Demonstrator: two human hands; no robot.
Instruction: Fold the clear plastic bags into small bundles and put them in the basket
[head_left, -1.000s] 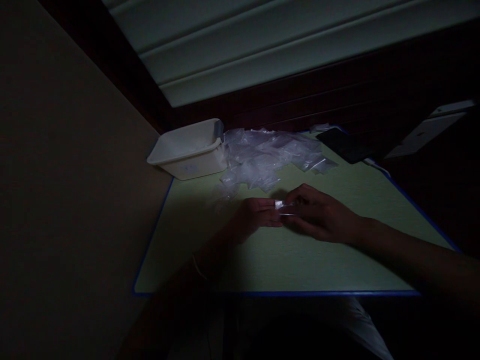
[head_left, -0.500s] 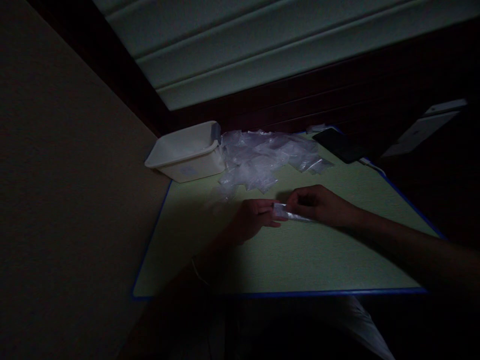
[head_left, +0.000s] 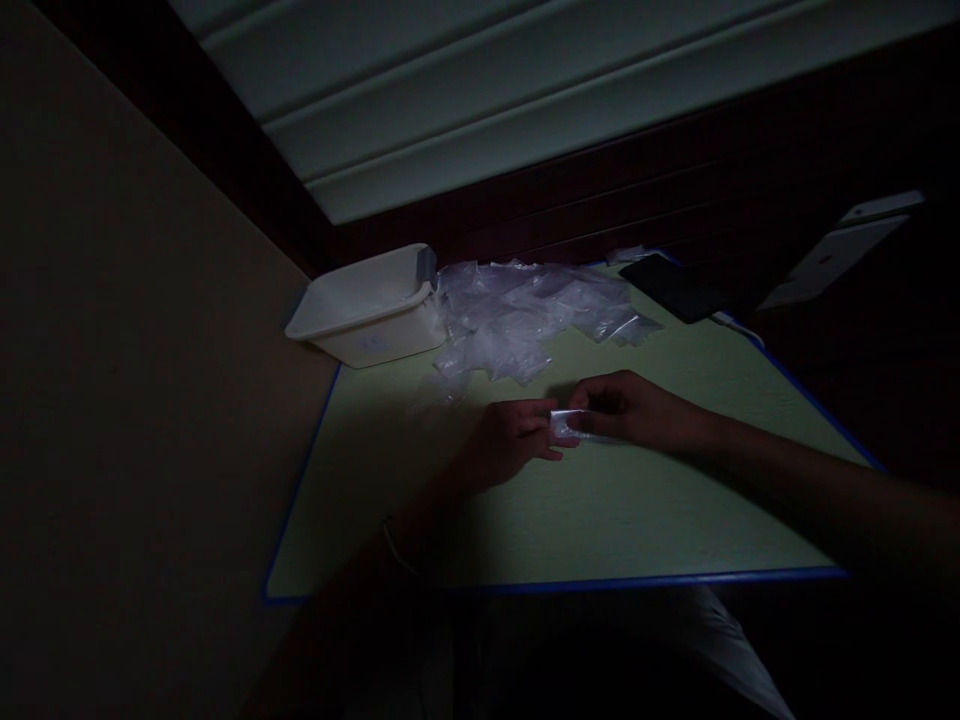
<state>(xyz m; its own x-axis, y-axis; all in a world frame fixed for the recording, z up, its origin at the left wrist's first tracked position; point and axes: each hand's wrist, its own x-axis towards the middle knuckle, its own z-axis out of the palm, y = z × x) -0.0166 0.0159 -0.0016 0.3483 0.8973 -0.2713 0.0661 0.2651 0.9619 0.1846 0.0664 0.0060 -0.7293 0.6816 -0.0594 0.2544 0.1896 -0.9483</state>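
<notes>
Over the middle of the pale green table, a small clear plastic bag (head_left: 564, 424) is held between my two hands. My left hand (head_left: 510, 437) grips its left end, with the fingers pointing right. From the other side, the thumb and fingers of my right hand (head_left: 622, 408) pinch the bag. Part of it is covered by the fingers, and dim light hides whether anything is inside. Just beyond my hands lies a heap of similar clear plastic bags (head_left: 517, 315).
A white plastic bin (head_left: 367, 325) stands at the back left by the wall. A dark tablet-like slab (head_left: 673, 287) lies at the back right, with a white cable (head_left: 739, 328) beside it. Blue edging (head_left: 660, 582) borders the table (head_left: 637, 530).
My right hand has shifted slightly left along the bag, and less of the bag's right end shows. My left hand stays nearly in place. The whole view has moved a little.
</notes>
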